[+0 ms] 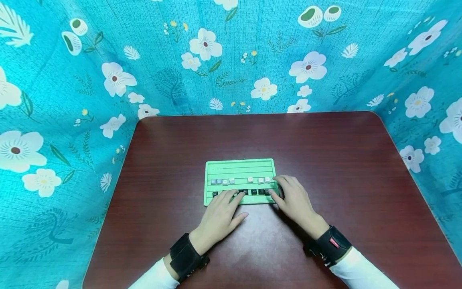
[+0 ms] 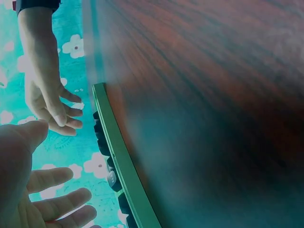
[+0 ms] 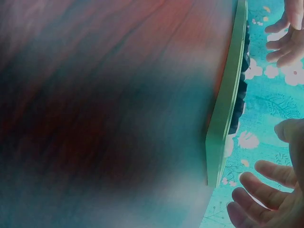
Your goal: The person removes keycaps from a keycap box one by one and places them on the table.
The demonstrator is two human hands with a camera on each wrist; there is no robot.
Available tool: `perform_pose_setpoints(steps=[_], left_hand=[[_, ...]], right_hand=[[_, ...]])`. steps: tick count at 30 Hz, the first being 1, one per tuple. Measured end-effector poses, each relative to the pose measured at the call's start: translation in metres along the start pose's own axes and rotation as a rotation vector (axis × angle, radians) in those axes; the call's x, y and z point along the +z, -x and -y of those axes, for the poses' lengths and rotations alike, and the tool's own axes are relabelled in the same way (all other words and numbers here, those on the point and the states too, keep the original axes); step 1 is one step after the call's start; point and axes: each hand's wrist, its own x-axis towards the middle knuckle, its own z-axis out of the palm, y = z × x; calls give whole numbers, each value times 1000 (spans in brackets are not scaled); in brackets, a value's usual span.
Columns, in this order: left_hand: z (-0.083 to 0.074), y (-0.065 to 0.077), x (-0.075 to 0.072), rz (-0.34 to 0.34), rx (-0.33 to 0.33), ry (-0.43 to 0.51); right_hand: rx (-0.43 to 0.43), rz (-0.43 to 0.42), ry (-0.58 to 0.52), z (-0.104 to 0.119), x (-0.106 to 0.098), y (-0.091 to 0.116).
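Note:
A light green ridged board point(image 1: 238, 164) lies on the table. Small white and grey key-like blocks point(image 1: 250, 180) sit in a row across its middle, with a gap in the row. Along the near edge runs a row of black blocks point(image 1: 254, 192), partly hidden by my left hand point(image 1: 218, 218). That hand has its fingers loosely extended over the board's near left part, thumb apart. My right hand point(image 1: 296, 200) is at the board's right end, thumb near the last black block. Both wrist views show relaxed, spread fingers point(image 2: 61, 202) with nothing gripped.
The dark red-brown wooden table point(image 1: 173, 152) has rounded far corners. A blue flowered cloth point(image 1: 238, 60) hangs behind it and down both sides. Black bands point(image 1: 185, 257) wrap both wrists, below white sleeves.

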Motion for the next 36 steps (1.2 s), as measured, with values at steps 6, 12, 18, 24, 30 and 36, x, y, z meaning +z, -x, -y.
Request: perform_pose_setpoints(steps=[6,12,18,24,30,36], left_hand=[[-4,-2,2,15,18,-10],[-9,-5,4,37,26,-23],[-14,-10,7,32,41,-8],[-18,-13,9,27,56,-12],[-21,-16,9,26,59,-10],[-25,-18,7,18,67,-9]], right_hand=[[48,27,0,-7,0,-4],[111,73,9,-15,-1,-10],[167,134,35,-20,1,-15],[175,175,30,-24,4,-19],[190,204,-10,-29,6,-23],[221,252,3,-31,9,-27]])
